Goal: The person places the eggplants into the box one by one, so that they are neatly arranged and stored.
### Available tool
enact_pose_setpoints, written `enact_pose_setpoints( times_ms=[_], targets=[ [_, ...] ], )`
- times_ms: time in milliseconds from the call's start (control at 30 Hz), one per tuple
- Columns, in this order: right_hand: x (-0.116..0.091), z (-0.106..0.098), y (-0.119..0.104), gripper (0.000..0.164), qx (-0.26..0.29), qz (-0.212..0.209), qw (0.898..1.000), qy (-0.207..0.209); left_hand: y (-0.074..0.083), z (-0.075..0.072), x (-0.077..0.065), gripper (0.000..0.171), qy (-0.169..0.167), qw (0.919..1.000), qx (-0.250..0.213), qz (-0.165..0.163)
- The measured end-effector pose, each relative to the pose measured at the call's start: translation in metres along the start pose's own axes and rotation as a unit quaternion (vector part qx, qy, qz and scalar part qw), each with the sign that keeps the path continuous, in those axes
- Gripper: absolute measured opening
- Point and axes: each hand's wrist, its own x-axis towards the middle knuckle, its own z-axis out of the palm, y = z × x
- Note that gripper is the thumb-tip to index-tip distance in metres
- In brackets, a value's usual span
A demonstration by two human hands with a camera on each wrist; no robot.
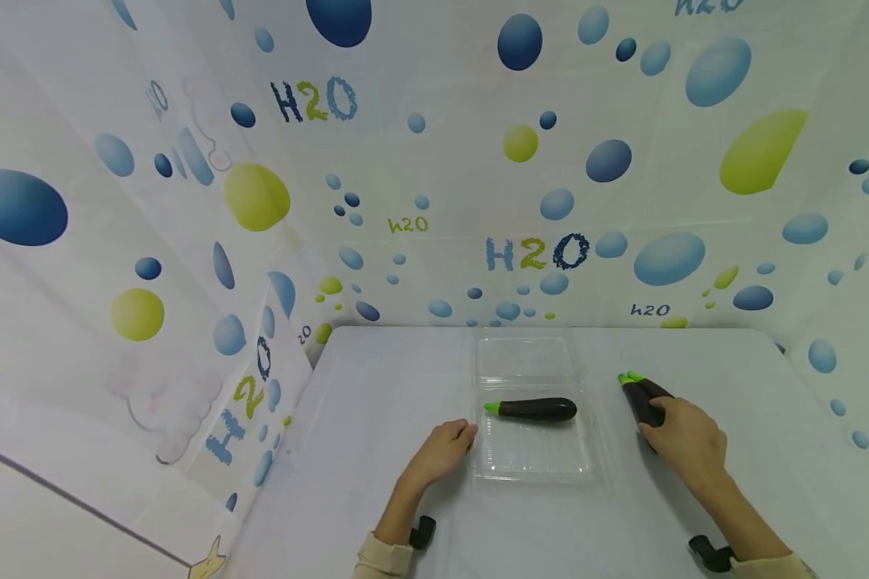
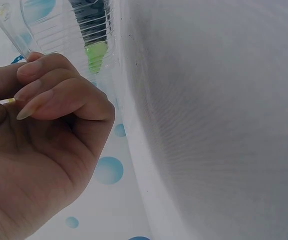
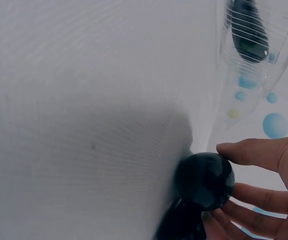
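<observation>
A clear plastic clamshell container (image 1: 532, 460) lies with its lid folded back on the table, holding one dark eggplant (image 1: 539, 409) with a bright green stem end. At the container's left edge, my left hand (image 1: 443, 452) pinches the rim with curled fingers; the thumb is mostly hidden in the left wrist view. To the right, two more eggplants lie side by side, green ends pointing away. My right hand (image 1: 688, 442) grips the nearer-left eggplant (image 3: 206, 180), thumb on one side and fingers on the other. The second eggplant (image 1: 655, 388) is right beside it, partly covered by the hand.
A white-covered table (image 1: 391, 378) stands against a curtain (image 1: 434, 161) printed with blue and green dots and "H2O". The open lid (image 1: 523, 358) lies on the far side of the container. Each wrist wears a small black camera.
</observation>
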Motion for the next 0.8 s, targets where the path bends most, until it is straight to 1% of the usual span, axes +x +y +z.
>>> enact_pose_setpoints(
  times_ms=[200,433,567,800],
  targets=[
    [0.0000,0.0028,-0.0008,0.048,-0.003,0.003,1.000,0.005,-0.0006,0.0002,0.0005,0.037,-0.002,1.0000,0.005,0.000],
    [0.0007,0.0029,-0.0027,0.045,-0.002,0.002,1.000,0.012,-0.0004,-0.0009,0.0016,0.037,-0.002,1.0000,-0.003,-0.001],
    [-0.0001,0.0044,-0.0034,0.042,-0.002,0.003,1.000,0.017,-0.0009,-0.0001,0.0021,0.037,-0.003,1.0000,0.002,-0.003],
    [0.0003,0.0020,-0.0068,0.041,0.010,0.003,1.000,0.023,-0.0008,0.0003,0.0013,0.037,-0.001,1.0000,0.006,0.000]
  ],
)
